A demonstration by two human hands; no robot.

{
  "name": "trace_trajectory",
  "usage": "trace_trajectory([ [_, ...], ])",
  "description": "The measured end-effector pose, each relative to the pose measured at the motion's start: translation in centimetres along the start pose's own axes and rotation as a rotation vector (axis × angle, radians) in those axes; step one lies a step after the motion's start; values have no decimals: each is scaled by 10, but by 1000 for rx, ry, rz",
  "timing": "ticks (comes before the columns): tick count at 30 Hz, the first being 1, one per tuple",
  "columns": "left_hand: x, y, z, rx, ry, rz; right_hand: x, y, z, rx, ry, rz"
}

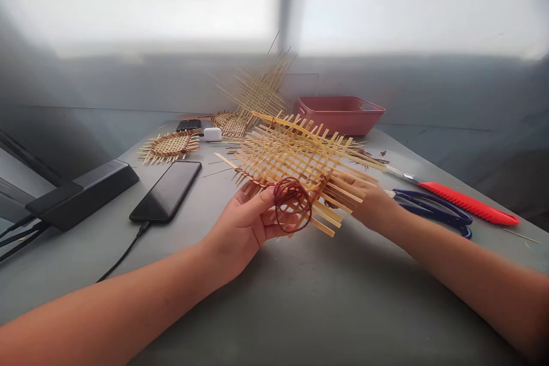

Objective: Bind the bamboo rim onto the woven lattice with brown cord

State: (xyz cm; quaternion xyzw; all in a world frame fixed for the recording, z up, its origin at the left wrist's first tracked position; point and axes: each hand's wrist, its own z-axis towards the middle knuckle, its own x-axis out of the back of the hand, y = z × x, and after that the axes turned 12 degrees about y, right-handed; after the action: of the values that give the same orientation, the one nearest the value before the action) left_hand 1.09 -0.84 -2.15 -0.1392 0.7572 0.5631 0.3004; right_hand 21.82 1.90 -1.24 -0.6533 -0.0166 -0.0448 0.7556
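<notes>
A woven mat of pale bamboo strips (283,151) is held up above the grey table, its strip ends sticking out all round. My left hand (249,217) grips its near left edge, the thumb on top and fingers beneath. Against that thumb hangs a loose coil of dark red cord (293,205), in front of the mat. My right hand (364,200) is at the mat's right side, partly behind the strips; its fingertips are hidden. A curved bamboo strip (300,127) lies across the mat's upper side, and dark red lacing shows along the left edge.
Blue-handled scissors (433,206) and a red-handled knife (472,201) lie at the right. A pink basket (343,114) stands behind. At the left are a phone (167,191) with its cable, a black box (86,191), and a small woven piece (171,146). More weaving (263,91) is at the back.
</notes>
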Motion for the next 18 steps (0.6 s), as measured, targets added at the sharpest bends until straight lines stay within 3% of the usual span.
trace_trajectory([
  [5,-1,2,-1,13,-21,12,7,-12,11,-133,111,330],
  [8,-1,1,0,15,-35,17,8,-17,11,-244,100,441],
  [12,0,1,0,15,-35,25,10,-18,7,-234,57,538],
  [18,-2,2,-1,4,-31,47,9,-14,5,-196,-97,330],
])
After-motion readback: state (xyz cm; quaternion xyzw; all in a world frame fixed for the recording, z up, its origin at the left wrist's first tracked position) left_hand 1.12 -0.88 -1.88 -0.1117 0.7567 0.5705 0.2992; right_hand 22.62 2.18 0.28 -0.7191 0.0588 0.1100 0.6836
